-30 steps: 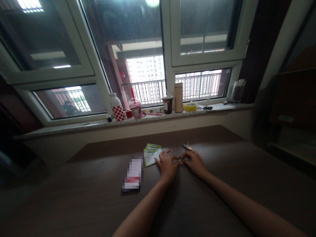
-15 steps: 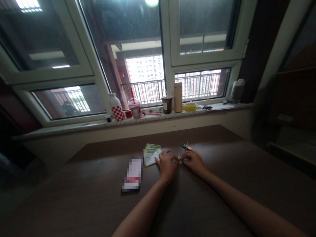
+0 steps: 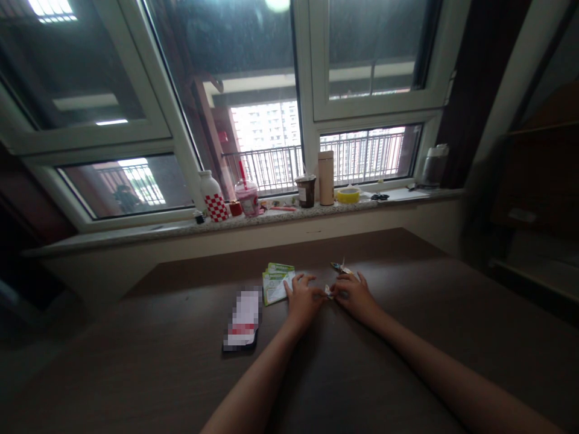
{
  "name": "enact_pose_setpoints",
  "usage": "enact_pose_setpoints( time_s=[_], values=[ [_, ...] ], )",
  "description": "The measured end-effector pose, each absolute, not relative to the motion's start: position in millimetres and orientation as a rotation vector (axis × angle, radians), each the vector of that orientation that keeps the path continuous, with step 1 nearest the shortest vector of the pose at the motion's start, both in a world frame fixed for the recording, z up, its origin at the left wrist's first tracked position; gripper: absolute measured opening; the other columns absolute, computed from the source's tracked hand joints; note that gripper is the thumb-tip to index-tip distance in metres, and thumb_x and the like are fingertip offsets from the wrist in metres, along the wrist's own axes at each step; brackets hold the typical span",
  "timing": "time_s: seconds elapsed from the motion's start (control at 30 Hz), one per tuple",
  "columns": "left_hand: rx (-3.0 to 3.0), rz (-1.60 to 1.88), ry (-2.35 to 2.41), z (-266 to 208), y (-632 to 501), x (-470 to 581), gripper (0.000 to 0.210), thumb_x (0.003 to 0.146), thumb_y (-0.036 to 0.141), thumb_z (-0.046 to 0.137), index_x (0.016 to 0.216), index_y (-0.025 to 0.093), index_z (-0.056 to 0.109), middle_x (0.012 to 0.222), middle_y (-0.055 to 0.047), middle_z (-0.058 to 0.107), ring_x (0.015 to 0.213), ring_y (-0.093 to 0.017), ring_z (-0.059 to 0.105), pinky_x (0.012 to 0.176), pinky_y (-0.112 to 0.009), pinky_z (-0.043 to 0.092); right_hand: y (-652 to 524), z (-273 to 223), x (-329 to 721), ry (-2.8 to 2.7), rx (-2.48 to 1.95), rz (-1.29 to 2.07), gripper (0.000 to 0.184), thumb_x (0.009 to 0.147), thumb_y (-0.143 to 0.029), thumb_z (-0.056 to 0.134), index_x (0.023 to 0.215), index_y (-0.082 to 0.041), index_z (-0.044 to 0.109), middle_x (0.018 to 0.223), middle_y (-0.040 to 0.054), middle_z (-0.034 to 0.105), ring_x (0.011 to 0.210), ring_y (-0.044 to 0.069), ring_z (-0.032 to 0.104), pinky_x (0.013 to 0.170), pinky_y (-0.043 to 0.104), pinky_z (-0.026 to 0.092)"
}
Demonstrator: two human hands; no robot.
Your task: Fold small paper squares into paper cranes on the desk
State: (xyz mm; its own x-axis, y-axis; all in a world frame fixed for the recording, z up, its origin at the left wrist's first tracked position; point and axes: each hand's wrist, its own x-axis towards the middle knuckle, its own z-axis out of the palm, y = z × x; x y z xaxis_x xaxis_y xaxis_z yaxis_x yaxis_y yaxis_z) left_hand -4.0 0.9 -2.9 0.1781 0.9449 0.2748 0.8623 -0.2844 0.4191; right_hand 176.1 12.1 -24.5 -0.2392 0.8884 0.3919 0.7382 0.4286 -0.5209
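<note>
Between my hands is a small piece of folded paper, pale with some coloured print. My left hand pinches its left side, and my right hand pinches its right side. The fingertips cover much of the paper, so its exact shape is unclear. Just behind my right hand lies another folded paper figure with pointed ends. Several green-and-white printed packets overlap next to my left hand. Its outer fingers are spread at their edge.
A phone-like object with a pixelated face lies left on the brown table. On the windowsill stand a checkered bottle, a pink drink cup, a dark cup, a tan flask and yellow tape.
The small paper has tilted and sits slightly lower between my fingertips. My left hand has shifted a little to the left. The other things on the table stay where they were.
</note>
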Motion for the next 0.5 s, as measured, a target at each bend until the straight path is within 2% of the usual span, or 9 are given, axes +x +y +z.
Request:
enact_pose_setpoints(
  time_s=[0.13,0.3,0.5],
  values=[
    [2.252,0.671,1.778,-2,4,-7,0.008,0.082,0.036,0.074,0.088,0.035,0.079,0.139,0.001,0.058,0.140,-0.033,0.033,0.114,-0.074,0.003,13,-23,179,-2.145,-1.345,0.257,0.017,0.084,-0.017,0.060,0.089,-0.026,0.074,0.108,0.0067,0.074,0.126,0.027,0.055,0.115,0.062,0.009],
    [2.166,0.704,1.797,-3,5,-6,0.026,0.089,0.049,0.060,0.084,0.032,0.079,0.139,-0.001,0.059,0.139,-0.033,0.035,0.114,-0.074,0.004,11,-17,180,-2.195,-1.382,0.278,0.022,0.084,-0.015,0.058,0.092,-0.028,0.074,0.109,0.0042,0.075,0.128,0.028,0.054,0.114,0.065,0.006],
    [2.100,0.764,1.883,-7,5,0,0.023,0.084,0.051,0.066,0.078,0.033,0.078,0.134,0.000,0.062,0.135,-0.033,0.039,0.112,-0.076,0.008,8,-14,182,-2.187,-1.389,0.301,0.025,0.080,-0.012,0.058,0.091,-0.029,0.072,0.109,0.0010,0.075,0.128,0.027,0.052,0.114,0.066,0.003]
  ],
)
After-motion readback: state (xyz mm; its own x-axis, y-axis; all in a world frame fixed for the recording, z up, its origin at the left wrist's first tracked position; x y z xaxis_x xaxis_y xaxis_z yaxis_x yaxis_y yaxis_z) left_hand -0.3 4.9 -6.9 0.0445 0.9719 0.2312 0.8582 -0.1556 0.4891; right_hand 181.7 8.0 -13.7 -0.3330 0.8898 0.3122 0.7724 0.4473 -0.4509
